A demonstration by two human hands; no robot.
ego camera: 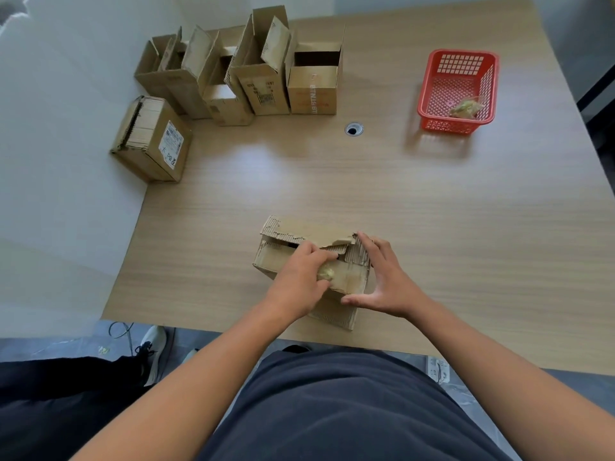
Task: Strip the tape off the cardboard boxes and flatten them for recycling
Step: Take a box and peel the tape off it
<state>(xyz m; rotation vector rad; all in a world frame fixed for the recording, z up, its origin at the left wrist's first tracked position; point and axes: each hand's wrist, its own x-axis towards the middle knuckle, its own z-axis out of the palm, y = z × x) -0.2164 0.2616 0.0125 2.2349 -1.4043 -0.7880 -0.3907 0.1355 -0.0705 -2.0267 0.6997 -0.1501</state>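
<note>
One torn box [352, 277] by table [332, 181] edge, left hand [299, 277] pinching tape [326, 272], right hand [382, 281] splayed.

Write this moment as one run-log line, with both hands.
step: stripping tape | left hand: grips crumpled yellowish tape wad | right hand: presses torn brown cardboard box | red plastic basket: holds tape scrap

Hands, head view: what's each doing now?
Left hand: fingers pinching a tape wad against the torn box.
Right hand: open, straight fingers bracing the same box.
</note>
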